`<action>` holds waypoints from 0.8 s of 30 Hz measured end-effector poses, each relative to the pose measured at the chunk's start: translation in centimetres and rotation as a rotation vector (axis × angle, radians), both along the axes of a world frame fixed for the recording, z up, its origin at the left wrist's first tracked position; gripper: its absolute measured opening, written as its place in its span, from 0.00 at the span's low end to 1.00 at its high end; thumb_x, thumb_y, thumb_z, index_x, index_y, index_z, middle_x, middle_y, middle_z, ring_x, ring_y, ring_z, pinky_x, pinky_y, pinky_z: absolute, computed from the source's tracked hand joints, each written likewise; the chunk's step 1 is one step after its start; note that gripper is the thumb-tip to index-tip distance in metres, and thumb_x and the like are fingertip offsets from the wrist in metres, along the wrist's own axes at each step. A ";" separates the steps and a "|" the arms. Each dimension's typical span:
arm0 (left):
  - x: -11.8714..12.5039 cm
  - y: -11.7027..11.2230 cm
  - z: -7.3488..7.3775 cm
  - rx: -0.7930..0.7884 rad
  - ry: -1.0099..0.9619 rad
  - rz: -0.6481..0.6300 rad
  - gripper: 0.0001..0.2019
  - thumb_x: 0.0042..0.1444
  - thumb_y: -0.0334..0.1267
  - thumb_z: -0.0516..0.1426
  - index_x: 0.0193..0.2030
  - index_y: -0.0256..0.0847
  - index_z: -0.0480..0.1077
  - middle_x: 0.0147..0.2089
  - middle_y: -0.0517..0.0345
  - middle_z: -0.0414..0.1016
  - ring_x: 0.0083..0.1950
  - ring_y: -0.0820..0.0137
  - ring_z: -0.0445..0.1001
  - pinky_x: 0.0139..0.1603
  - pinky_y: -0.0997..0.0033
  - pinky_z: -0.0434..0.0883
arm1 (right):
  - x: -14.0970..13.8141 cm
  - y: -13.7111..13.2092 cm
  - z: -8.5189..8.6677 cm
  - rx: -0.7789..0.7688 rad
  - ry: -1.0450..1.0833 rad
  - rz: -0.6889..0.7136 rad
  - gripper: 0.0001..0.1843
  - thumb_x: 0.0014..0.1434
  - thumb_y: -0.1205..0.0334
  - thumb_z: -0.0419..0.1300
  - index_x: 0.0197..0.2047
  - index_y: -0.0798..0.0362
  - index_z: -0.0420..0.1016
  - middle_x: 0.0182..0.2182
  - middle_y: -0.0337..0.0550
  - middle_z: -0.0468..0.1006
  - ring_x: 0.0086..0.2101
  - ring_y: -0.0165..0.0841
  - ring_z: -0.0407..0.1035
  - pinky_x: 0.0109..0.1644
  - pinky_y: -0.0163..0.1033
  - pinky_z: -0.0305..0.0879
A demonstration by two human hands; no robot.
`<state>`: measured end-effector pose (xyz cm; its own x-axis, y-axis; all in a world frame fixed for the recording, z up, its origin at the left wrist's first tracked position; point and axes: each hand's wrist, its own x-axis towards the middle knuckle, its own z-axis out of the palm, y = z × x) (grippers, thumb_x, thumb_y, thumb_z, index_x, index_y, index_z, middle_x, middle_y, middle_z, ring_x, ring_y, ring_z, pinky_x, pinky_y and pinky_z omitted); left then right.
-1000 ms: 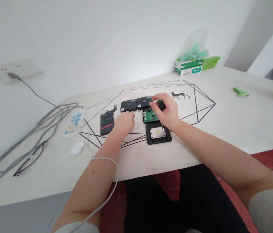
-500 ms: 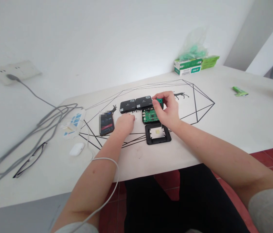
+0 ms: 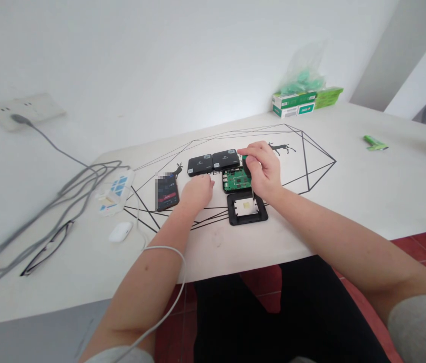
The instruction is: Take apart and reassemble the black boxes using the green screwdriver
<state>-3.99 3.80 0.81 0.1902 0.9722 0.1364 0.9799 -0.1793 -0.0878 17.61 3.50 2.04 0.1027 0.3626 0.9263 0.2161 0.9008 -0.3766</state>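
My right hand (image 3: 265, 169) is wrapped round the green handle of a screwdriver (image 3: 246, 165). Its thin shaft points down at the right side of a black cover (image 3: 248, 219) with a silver plate (image 3: 243, 208) inside. Whether the tip touches the cover, I cannot tell. Just beyond lies an opened black box with a green circuit board (image 3: 234, 180), partly behind my right hand. My left hand (image 3: 197, 192) rests on the table with fingers curled in; what they hold, if anything, is hidden. It sits between a phone (image 3: 167, 191) and the circuit board.
Two closed black boxes (image 3: 200, 165) stand behind my hands. To the left are a clear parts case (image 3: 116, 191), a white earbud case (image 3: 120, 232), glasses (image 3: 46, 248) and grey cables (image 3: 61, 191). Green-white cartons (image 3: 294, 103) stand by the wall. A green wrapper (image 3: 375, 143) lies right.
My right hand's fingers have shifted and turned slightly on the screwdriver handle. The left hand has moved a touch to the right. The opened box and cover stay in place.
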 end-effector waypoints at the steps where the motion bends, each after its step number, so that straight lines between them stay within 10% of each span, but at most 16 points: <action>1: 0.2 -0.1 0.1 0.002 -0.017 0.000 0.16 0.74 0.39 0.48 0.48 0.36 0.77 0.50 0.41 0.81 0.54 0.53 0.79 0.54 0.58 0.74 | 0.0 0.0 0.0 -0.002 -0.003 -0.018 0.13 0.73 0.61 0.53 0.45 0.48 0.80 0.38 0.43 0.74 0.40 0.36 0.71 0.46 0.48 0.69; 6: 0.8 -0.2 0.2 0.003 -0.116 -0.014 0.15 0.73 0.40 0.50 0.41 0.39 0.75 0.46 0.44 0.82 0.50 0.56 0.80 0.51 0.60 0.74 | -0.3 0.3 -0.1 -0.036 -0.022 -0.098 0.04 0.68 0.59 0.60 0.45 0.48 0.74 0.37 0.42 0.72 0.37 0.35 0.68 0.41 0.46 0.69; 14: 0.8 -0.2 -0.1 0.012 -0.260 -0.061 0.07 0.69 0.34 0.54 0.41 0.40 0.73 0.42 0.47 0.80 0.47 0.57 0.78 0.51 0.59 0.74 | -1.2 1.1 -1.3 -0.225 0.112 0.082 0.14 0.68 0.54 0.64 0.49 0.44 0.62 0.56 0.46 0.72 0.31 0.28 0.72 0.29 0.38 0.72; 19: 0.7 0.1 -0.5 0.032 -0.301 -0.113 0.07 0.67 0.29 0.53 0.41 0.39 0.72 0.44 0.46 0.80 0.48 0.58 0.77 0.55 0.57 0.73 | -1.2 0.4 -1.3 -0.303 0.106 0.064 0.21 0.62 0.49 0.71 0.50 0.46 0.68 0.50 0.45 0.81 0.31 0.29 0.74 0.29 0.37 0.72; 24: 0.4 0.3 -0.7 0.066 -0.333 -0.150 0.08 0.65 0.27 0.53 0.43 0.40 0.72 0.47 0.47 0.79 0.51 0.58 0.76 0.57 0.58 0.74 | -1.1 0.2 -1.6 -0.311 0.107 0.180 0.16 0.75 0.46 0.53 0.53 0.46 0.74 0.45 0.42 0.83 0.27 0.28 0.75 0.28 0.38 0.72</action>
<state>-3.58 4.10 0.07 0.2650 0.9239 0.2760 0.9197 -0.3282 0.2157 16.55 3.74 0.41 0.1022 0.6460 0.7564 0.0088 0.7598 -0.6501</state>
